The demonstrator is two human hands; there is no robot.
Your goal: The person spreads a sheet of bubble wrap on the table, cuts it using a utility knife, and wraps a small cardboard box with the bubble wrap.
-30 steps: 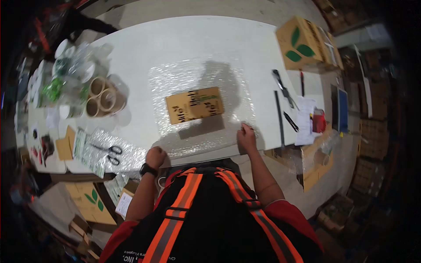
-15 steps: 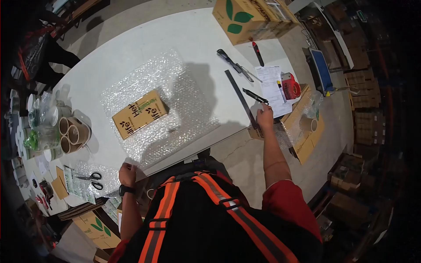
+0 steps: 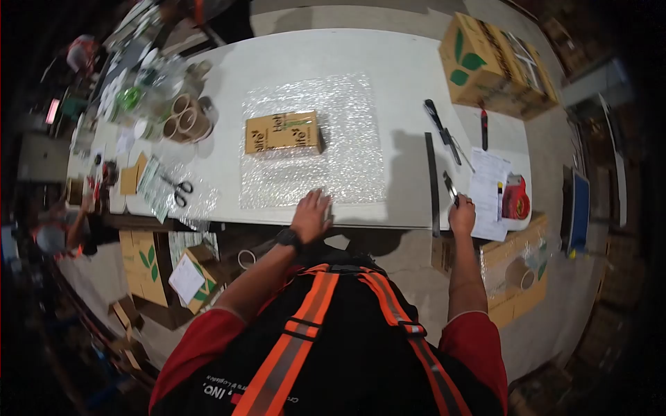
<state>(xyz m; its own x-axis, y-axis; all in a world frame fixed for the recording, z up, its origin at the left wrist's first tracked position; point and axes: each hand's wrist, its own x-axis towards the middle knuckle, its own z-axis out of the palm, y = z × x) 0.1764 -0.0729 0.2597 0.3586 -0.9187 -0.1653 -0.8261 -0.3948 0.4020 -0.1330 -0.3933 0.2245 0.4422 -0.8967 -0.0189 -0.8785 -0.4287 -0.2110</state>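
Note:
A small brown cardboard box (image 3: 281, 134) lies on a sheet of bubble wrap (image 3: 347, 166) on the white table. My left hand (image 3: 312, 215) rests at the table's front edge, fingers stretched out over the near edge of the wrap. Over to the right, my right hand (image 3: 463, 213) is closed round a utility knife (image 3: 451, 186), its tip pointing away from me. A long dark straight strip (image 3: 433, 180) lies just left of that hand. Beyond the knife are a black tool (image 3: 438, 121) and a red-and-black tool (image 3: 484, 128).
Printed papers (image 3: 487, 187) and a red tape dispenser (image 3: 515, 197) lie at right. A large carton (image 3: 496, 69) stands at the back right. Cardboard tubes (image 3: 191, 121), clear plastic containers and scissors (image 3: 182, 193) occupy the left. Other people stand beyond the table and at far left.
My left hand has moved right along the table edge, its fingers now stretched over the wrap. My right hand has taken hold of the utility knife. The camera view has turned.

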